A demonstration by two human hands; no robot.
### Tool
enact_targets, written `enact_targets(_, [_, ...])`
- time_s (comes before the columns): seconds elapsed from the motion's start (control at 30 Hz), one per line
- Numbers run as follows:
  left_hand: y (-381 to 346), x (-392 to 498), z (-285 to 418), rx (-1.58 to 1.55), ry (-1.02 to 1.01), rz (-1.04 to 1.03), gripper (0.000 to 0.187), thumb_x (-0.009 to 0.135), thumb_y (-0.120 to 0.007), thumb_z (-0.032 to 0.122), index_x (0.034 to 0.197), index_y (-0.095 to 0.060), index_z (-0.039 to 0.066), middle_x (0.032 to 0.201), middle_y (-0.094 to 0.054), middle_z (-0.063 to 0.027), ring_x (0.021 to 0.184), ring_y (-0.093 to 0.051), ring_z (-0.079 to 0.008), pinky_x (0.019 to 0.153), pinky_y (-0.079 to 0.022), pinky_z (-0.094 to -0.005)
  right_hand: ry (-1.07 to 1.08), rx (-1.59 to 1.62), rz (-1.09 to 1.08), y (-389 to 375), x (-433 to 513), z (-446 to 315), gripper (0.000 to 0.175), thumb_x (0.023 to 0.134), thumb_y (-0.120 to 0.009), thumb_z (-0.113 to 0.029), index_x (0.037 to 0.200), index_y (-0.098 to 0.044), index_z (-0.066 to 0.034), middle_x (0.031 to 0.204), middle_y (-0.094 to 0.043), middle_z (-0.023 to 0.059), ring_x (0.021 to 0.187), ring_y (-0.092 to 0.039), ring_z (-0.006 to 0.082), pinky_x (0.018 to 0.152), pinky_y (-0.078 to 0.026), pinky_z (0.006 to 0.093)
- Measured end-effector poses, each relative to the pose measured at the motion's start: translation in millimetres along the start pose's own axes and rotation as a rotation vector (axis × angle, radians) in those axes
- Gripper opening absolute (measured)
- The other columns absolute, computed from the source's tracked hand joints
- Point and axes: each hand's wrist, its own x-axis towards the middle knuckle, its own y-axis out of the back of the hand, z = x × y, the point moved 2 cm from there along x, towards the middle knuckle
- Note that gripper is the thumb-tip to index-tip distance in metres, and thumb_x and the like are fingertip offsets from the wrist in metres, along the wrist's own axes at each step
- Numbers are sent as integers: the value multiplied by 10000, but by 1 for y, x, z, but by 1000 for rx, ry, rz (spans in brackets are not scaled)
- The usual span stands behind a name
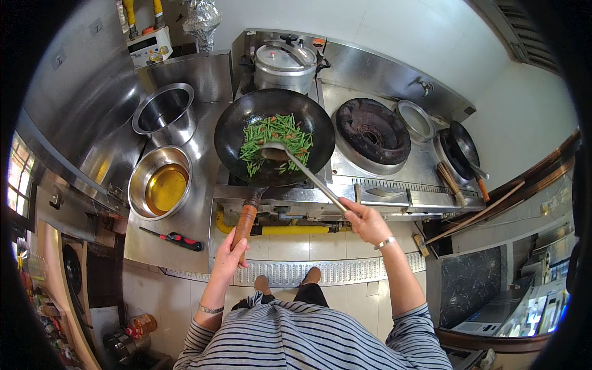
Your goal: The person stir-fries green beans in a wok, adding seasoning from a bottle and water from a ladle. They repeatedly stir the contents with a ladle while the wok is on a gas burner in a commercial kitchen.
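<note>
A large black wok sits on the stove in front of me, its wooden handle pointing towards me. My left hand is closed around the lower part of that handle. In the wok lie cut green beans mixed with small reddish-brown pieces. My right hand grips the end of a long metal ladle. The ladle's bowl rests among the beans near the wok's middle, and what lies beneath it is hidden.
Left of the wok stand a steel bowl of yellow oil, an empty-looking steel pot and a red-and-black tool. Behind is a pressure cooker. On the right are a burner, a bamboo brush and a small wok.
</note>
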Motion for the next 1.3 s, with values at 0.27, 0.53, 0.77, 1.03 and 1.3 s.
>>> enact_targets(0.27, [1, 2, -4, -11, -7, 5, 584, 942, -577, 300, 1451, -368, 103, 869, -603, -40, 476, -525, -80, 442, -413, -205, 112, -677, 201, 65, -16, -14, 372, 875, -632, -231, 1242, -631, -289, 847, -686, 161, 760, -660, 326, 683, -516, 378])
enact_targets(0.53, [1, 3, -4, -1, -3, 6, 594, 938, -586, 300, 1453, -365, 103, 875, -603, -54, 484, -534, -88, 447, -420, -213, -102, 186, -42, 15, -17, -6, 381, 967, -543, -193, 1348, -553, -208, 655, -510, -31, 512, -433, 62, 446, -362, 235])
enact_targets(0.77, [1, 3, -5, -19, -4, 3, 586, 940, -582, 299, 1452, -372, 108, 878, -603, -52, 484, -530, -85, 456, -425, -213, -103, 465, -128, -39, 19, 9, 436, 989, -518, -228, 1420, -463, -197, 617, -439, -46, 484, -364, 42, 399, -298, 216])
enact_targets(1.03, [-1, 0, 2, -4, 1, 2, 579, 945, -570, 292, 1452, -370, 97, 875, -598, -47, 486, -513, -73, 459, -421, -205, 61, -178, 373, -50, 45, 36, 435, 942, -596, -240, 1367, -523, -298, 650, -540, 19, 549, -489, 55, 551, -448, 267])
enact_targets(1.3, [-2, 1, 2, -2, 10, 15, 581, 943, -577, 295, 1449, -376, 92, 865, -596, -29, 491, -517, -69, 455, -420, -204, -106, 453, 71, -36, 6, 27, 406, 962, -558, -131, 1365, -539, -170, 669, -450, -88, 517, -350, 33, 461, -334, 216])
